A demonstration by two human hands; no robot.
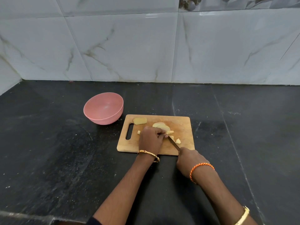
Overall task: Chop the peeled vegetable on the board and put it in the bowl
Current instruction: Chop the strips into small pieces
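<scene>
A wooden cutting board [181, 124] lies on the black counter. On it are pale slices of peeled vegetable [161, 125], a larger uncut piece [140, 120] near the handle slot, and small chopped bits [177, 140]. My left hand [151, 138] pinches a strip of the vegetable [170, 132] with curled fingers. My right hand [190, 159] grips the handle of a knife [173, 142], whose blade points up-left and meets the strip at my left fingertips. A pink bowl [103, 108] with nothing in it stands left of the board's far corner.
The black stone counter [56, 151] runs all round the board. A marble-tiled wall [146, 46] closes the back and the left corner. The counter's front edge shows at the lower left.
</scene>
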